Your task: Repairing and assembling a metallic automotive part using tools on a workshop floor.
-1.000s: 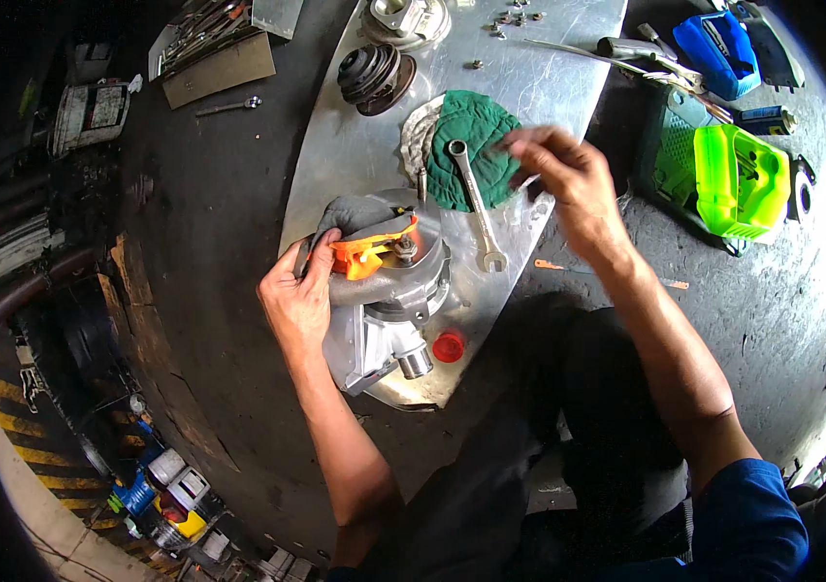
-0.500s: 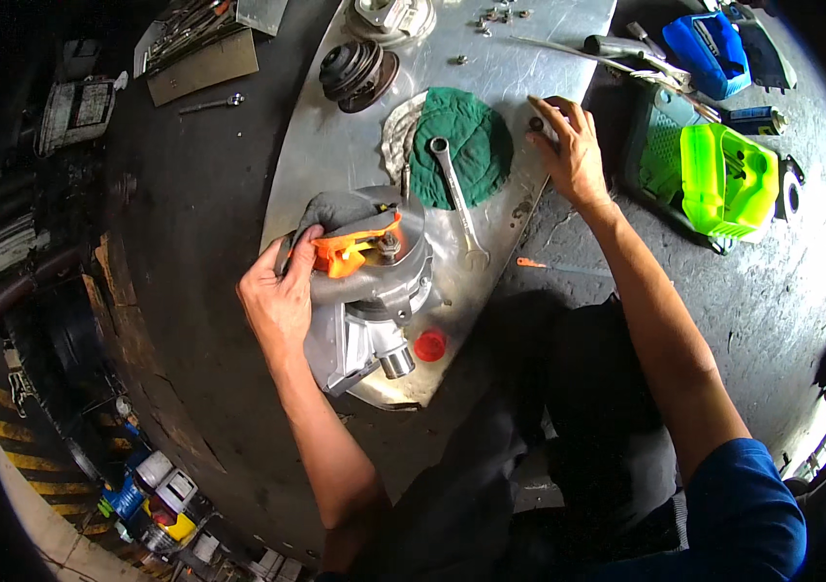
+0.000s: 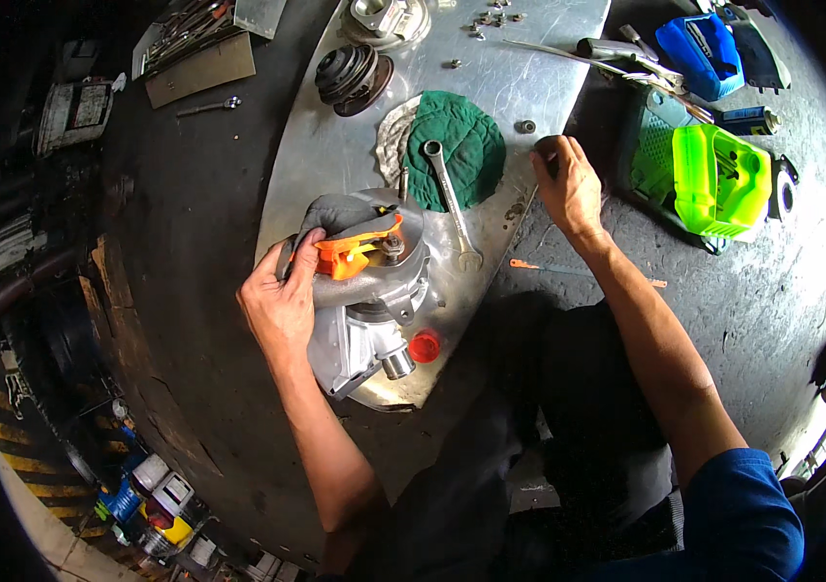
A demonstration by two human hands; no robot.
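A turbocharger-like metal housing stands on the metal sheet, with a threaded shaft end and nut showing at its top. My left hand is closed on a grey and orange cloth, pressed against the housing's rim beside the shaft. My right hand hovers at the sheet's right edge, fingers loosely curled and thumb apart, with nothing visible in it. Just beyond its fingertips a small dark nut lies on the sheet. A combination wrench rests across a folded green cloth.
A red cap sits right of the housing. Farther off are a dark ribbed part, a pale metal housing and several small nuts. A bright green cut container and a blue one stand on the right.
My right hand has drawn back from the small nut, leaving it on the sheet, and its fingers have curled in. My left hand keeps its hold on the cloth.
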